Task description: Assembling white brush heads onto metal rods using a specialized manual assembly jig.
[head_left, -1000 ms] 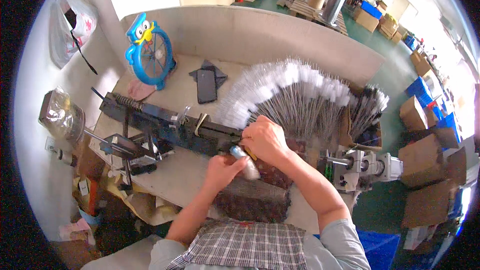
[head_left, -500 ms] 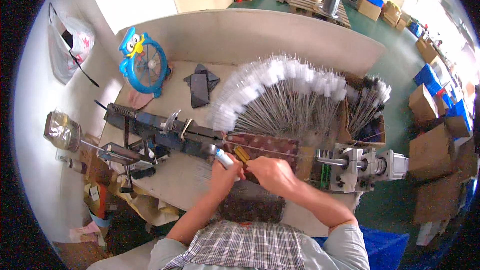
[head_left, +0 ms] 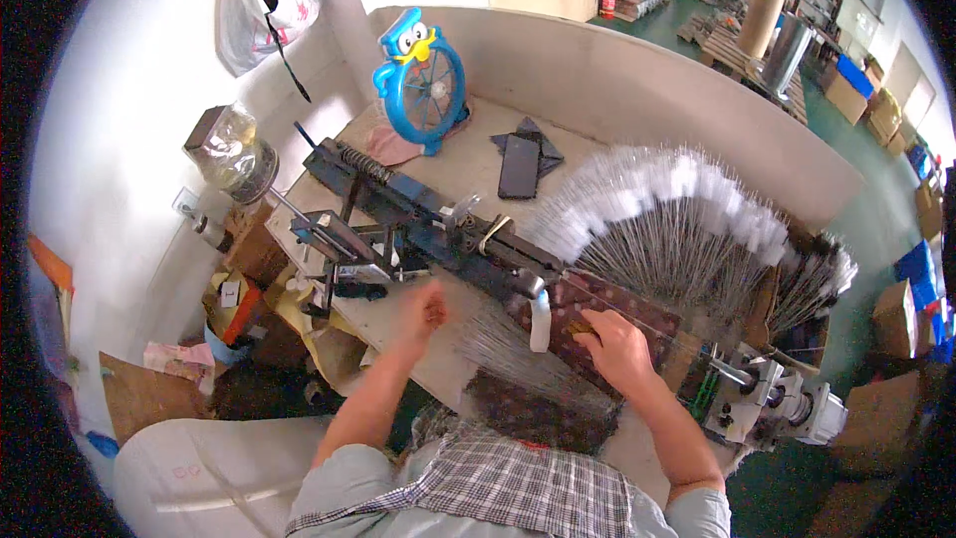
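L hand (head_left: 430,307), half-curled, blurred, can't tell if holding anything, is left of white handle (head_left: 540,327); R hand (head_left: 614,344), right of it, pinches sm. yellow piece (head_left: 578,328)

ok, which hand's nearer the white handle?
Right. The right hand is close by, just right of the white handle; the left hand, blurred, is farther off to its left, with a clear gap between.
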Demonstrator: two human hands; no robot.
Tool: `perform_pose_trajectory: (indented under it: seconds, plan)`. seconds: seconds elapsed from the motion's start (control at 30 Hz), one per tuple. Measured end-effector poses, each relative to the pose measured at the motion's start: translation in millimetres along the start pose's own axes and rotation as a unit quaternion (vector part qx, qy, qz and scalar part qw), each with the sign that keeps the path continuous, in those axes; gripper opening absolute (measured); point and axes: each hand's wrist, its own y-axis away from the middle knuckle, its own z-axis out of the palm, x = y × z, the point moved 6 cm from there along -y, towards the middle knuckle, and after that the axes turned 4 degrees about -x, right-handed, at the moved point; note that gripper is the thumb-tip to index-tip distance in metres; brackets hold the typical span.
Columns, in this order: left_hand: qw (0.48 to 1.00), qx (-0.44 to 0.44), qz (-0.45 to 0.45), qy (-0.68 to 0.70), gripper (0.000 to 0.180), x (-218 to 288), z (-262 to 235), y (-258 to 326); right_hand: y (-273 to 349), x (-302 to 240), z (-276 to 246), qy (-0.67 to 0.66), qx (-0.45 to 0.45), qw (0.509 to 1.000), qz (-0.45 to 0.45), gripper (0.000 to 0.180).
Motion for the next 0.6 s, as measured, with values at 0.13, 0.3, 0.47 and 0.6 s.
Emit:
perform_pose_trajectory:
  seconds: [0.13, 0.3, 0.47, 0.6]
  plan:
    - [0.988, 0.031, -0.050, 0.140, 0.032, 18.8, -29.1, -3.1, -2.2, -3.8, 3.1, -0.010, 0.008, 0.999, -0.039, 0.031]
    - [0.985, 0.016, -0.043, 0.166, 0.021, 19.9, -34.4, -9.5, -1.7, -5.5, 9.2, 0.002, -0.035, 0.999, -0.009, 0.024]
    - [0.970, 0.052, -0.020, 0.238, 0.012, 9.1, -36.9, -16.1, 8.4, -23.0, -12.4, 0.018, -0.026, 0.999, -0.033, 0.026]
    - [0.984, 0.035, 0.062, 0.161, 0.008, 19.2, 7.1, 8.8, 9.9, -38.9, -58.2, 0.052, 0.058, 0.995, -0.055, 0.020]
